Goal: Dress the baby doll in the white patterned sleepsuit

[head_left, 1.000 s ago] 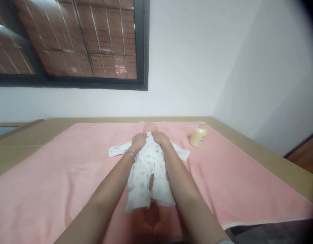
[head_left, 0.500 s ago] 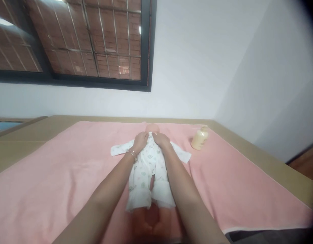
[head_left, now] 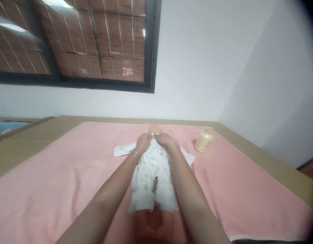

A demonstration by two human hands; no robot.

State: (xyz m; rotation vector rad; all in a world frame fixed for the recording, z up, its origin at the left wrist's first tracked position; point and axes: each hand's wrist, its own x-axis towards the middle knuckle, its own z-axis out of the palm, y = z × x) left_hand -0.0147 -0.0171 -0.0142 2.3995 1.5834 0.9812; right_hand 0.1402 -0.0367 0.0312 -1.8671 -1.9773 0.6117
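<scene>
Right hand turned out, view swung left

Right hand (head_left: 168, 139) is angled further outward at the wrist than 1 s ago; it and the forearm now hide more of the garment (head_left: 148, 166)'s right-side sleeve (head_left: 188, 158). Camera pan: window (head_left: 103, 40) and bottle (head_left: 203, 141) sit further right in frame. Light reflections (head_left: 11, 26) at upper left show more. Dark patch (head_left: 258, 241), lower right, mostly cropped out.

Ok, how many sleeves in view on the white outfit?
2: one sleeve beside the left hand, the other sleeve beside the right forearm; both partly hidden.
</scene>
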